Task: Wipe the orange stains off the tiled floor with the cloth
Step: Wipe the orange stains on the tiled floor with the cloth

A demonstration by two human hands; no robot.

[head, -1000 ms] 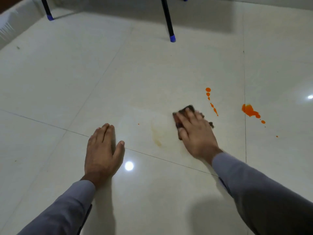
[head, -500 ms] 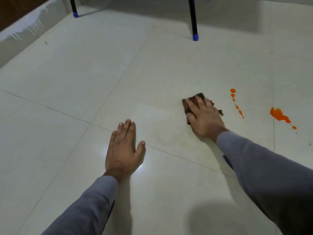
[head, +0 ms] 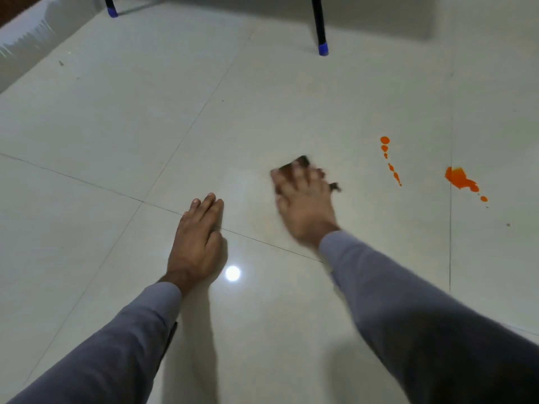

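Cloth: dark brown crumpled rag point(head: 296, 166) on the pale glossy tiled floor point(head: 145, 112), left of the trail of small orange drops point(head: 390, 161).
Right grip: right hand point(head: 304, 205) flat on the cloth, fingers spread and pressing it down, not curled round it; blurred.
Left grip: left hand point(head: 198, 240) released, palm flat on the floor left of the cloth, bracing.
Done: faint yellowish smear point(head: 262, 223) beside the cloth, seemingly mostly wiped.
Left: the drops and the larger orange splash point(head: 460, 179) further right, untouched.

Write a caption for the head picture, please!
Right hand presses cloth on floor beside orange stains.
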